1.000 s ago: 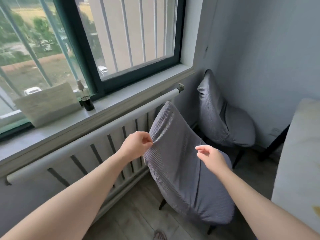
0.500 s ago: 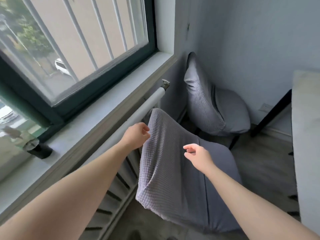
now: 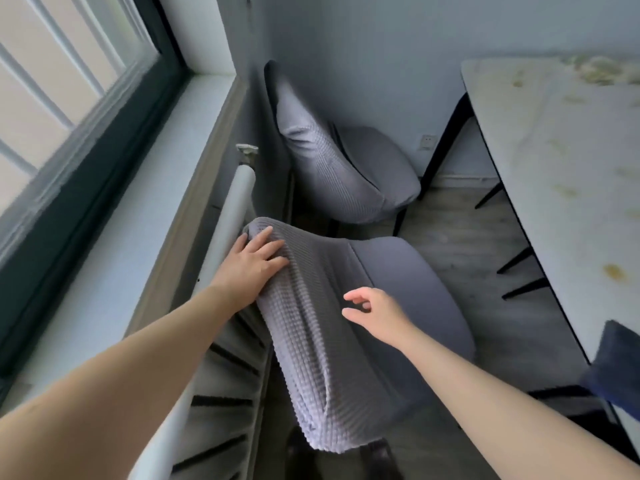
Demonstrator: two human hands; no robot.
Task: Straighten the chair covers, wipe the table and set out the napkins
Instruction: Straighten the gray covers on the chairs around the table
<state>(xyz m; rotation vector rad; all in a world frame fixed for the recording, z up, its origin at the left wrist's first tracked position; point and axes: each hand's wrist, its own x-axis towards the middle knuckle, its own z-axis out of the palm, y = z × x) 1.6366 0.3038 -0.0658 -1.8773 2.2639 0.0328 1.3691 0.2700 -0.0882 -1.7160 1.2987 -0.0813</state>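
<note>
- Head view: the near chair cover (image 3: pixel 311 348), a grey waffle-knit cloth, is drawn over the backrest of the chair low in the middle of the frame. A long fold runs down its front.
- The left hand (image 3: pixel 251 268) lies flat on the top corner of that backrest. Its fingers (image 3: pixel 270 245) are straight and spread, pressing on the cloth.
- The right hand (image 3: pixel 377 311) is over the front of the backrest with its fingers loosely curled. Thumb and forefinger are close together but pinch nothing; I cannot tell whether the hand touches the cloth.
- The chair's smooth grey seat (image 3: pixel 415 282) extends right of the backrest, towards the table.
- A white radiator (image 3: pixel 227 223) runs along the chair's left side, its top tube just beside the left hand, leaving almost no room behind the backrest.
- Above the radiator are the pale windowsill (image 3: pixel 138 209) and the dark window frame (image 3: pixel 90 161).
- A second covered chair (image 3: pixel 325 161) stands in the corner beyond, close to the wall and apart from the near one.
- The table (image 3: pixel 571 150) fills the right side, its pale top marked with yellowish blotches. A strip of grey floor (image 3: pixel 460 230) lies between it and the chairs.
- One black table leg (image 3: pixel 446 143) slants down beside the second chair, with a wall socket (image 3: pixel 428 142) just left of it.
- Black chair legs (image 3: pixel 516 259) show under the table's edge.
- A dark blue fabric shape (image 3: pixel 620 365) at the right edge overlaps the table's near end.
</note>
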